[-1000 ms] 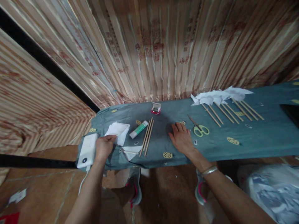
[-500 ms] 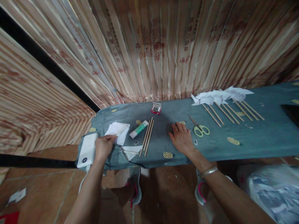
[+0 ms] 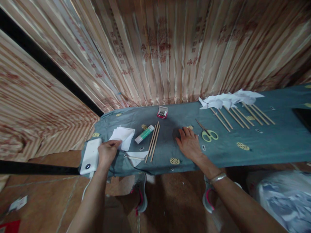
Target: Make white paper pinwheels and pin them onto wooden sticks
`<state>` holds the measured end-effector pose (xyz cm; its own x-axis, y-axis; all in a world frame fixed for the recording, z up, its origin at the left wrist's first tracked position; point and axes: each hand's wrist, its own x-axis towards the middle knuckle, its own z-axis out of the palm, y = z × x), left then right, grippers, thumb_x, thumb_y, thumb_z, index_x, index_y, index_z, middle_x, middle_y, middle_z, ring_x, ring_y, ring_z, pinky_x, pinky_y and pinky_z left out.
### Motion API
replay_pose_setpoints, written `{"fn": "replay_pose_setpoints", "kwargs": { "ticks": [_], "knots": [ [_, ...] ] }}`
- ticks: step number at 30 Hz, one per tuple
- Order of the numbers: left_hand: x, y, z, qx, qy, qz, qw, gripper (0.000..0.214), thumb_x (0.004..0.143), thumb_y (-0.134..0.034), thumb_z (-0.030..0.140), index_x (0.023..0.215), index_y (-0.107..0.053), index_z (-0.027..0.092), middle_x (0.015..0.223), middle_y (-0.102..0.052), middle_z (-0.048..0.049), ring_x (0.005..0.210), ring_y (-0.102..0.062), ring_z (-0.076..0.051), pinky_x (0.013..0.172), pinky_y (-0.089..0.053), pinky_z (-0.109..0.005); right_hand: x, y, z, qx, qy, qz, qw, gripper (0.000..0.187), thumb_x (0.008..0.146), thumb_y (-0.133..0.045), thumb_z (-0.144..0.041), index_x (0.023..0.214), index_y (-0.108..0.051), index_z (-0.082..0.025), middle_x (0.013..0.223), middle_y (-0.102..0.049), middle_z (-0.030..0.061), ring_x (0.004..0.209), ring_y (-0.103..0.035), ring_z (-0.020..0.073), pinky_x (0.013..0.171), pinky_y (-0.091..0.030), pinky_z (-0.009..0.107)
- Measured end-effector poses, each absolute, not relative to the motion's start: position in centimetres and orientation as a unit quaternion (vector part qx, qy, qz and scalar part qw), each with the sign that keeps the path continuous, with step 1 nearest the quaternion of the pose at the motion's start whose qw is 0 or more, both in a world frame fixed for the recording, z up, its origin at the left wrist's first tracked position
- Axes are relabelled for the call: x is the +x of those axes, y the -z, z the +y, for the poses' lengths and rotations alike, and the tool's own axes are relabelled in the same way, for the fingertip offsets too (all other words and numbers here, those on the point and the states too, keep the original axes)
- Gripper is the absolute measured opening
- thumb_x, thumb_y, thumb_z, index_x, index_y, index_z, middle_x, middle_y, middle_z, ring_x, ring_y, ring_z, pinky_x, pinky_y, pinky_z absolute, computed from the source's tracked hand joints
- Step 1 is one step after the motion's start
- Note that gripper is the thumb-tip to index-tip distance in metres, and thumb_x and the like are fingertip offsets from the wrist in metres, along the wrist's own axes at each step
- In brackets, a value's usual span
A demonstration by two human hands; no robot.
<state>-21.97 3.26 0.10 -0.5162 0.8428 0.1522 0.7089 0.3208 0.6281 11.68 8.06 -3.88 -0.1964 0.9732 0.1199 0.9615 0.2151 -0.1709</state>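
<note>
While your left hand (image 3: 108,153) reaches its fingertips onto the near side of a loose stack of thin white paper sheets (image 3: 125,137), your right hand (image 3: 190,144) lies palm down on the surface covered with teal, pineapple-printed cloth (image 3: 211,157). The left fingers are drawn close together at the paper; whether they have pinched a sheet, you cannot tell from above. The right fingers are loosely extended, the thumb a little apart, with nothing seen in their hold.

The step in hand looks like picking out or squaring up a sheet. The stack sits near the left end of the surface, between the flat white rectangular device (image 3: 91,153) and the green-and-white glue stick (image 3: 144,134), its sheets fanned unevenly. Your next move, judged from this, calls for a light pinch on one edge, so that a single layer parts from those beneath.

Leave room around the three slim wooden sticks (image 3: 152,142) and the white paper triangle (image 3: 139,154) near your left hand. The scissors with lime-green handles (image 3: 207,133) lie just beside your right hand, which is free to steady the paper.
</note>
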Motion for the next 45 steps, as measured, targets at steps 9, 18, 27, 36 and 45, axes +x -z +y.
{"fn": "replay_pose_setpoints", "kwargs": {
  "ticks": [9, 18, 27, 36, 45],
  "knots": [
    [-22.2, 0.1, 3.4, 0.482, -0.332, 0.804, 0.103, 0.027, 0.066, -0.057, 0.042, 0.064, -0.073, 0.020, 0.072, -0.076, -0.0034, 0.078, -0.070, -0.025, 0.069, -0.052, -0.029, 11.6, 3.9, 8.0, -0.626, -0.024, -0.773, 0.100, 0.047, 0.094, -0.039, -0.033, 0.132, -0.049, -0.008, 0.141, -0.047, 0.0184, 0.129, -0.038, 0.0337, 0.096, -0.038, 0.048],
    [-22.6, 0.6, 3.3, 0.475, -0.320, 0.814, 0.099, 0.034, 0.066, -0.057, 0.045, 0.073, -0.075, 0.017, 0.076, -0.076, -0.0055, 0.078, -0.070, -0.027, 0.068, -0.050, -0.030, 11.7, 3.8, 8.0, -0.621, -0.024, -0.776, 0.107, 0.046, 0.094, -0.039, -0.032, 0.131, -0.050, -0.007, 0.140, -0.048, 0.0192, 0.128, -0.038, 0.0343, 0.095, -0.039, 0.049],
    [-22.3, 0.4, 3.3, 0.475, -0.316, 0.817, 0.083, 0.033, 0.065, -0.056, 0.044, 0.072, -0.076, 0.018, 0.073, -0.076, -0.0044, 0.080, -0.070, -0.028, 0.069, -0.051, -0.031, 11.6, 3.8, 8.0, -0.623, -0.023, -0.775, 0.108, 0.046, 0.094, -0.041, -0.032, 0.132, -0.050, -0.007, 0.140, -0.048, 0.0191, 0.128, -0.039, 0.0345, 0.096, -0.039, 0.049],
    [-21.9, 0.1, 3.1, 0.485, -0.312, 0.813, 0.077, 0.030, 0.064, -0.057, 0.043, 0.069, -0.075, 0.018, 0.070, -0.075, -0.0038, 0.071, -0.070, -0.025, 0.061, -0.049, -0.029, 11.7, 3.9, 8.1, -0.621, -0.020, -0.776, 0.113, 0.045, 0.094, -0.042, -0.032, 0.130, -0.051, -0.007, 0.140, -0.048, 0.0190, 0.128, -0.039, 0.0344, 0.095, -0.039, 0.049],
    [-21.5, -0.4, 2.0, 0.510, -0.360, 0.779, 0.059, 0.030, 0.069, -0.059, 0.040, 0.080, -0.075, 0.018, 0.084, -0.077, -0.0060, 0.079, -0.070, -0.025, 0.072, -0.052, -0.032, 11.7, 3.8, 8.1, -0.623, -0.026, -0.774, 0.110, 0.046, 0.094, -0.040, -0.032, 0.131, -0.049, -0.007, 0.141, -0.048, 0.0194, 0.128, -0.038, 0.0342, 0.096, -0.038, 0.049]
  ]
}}
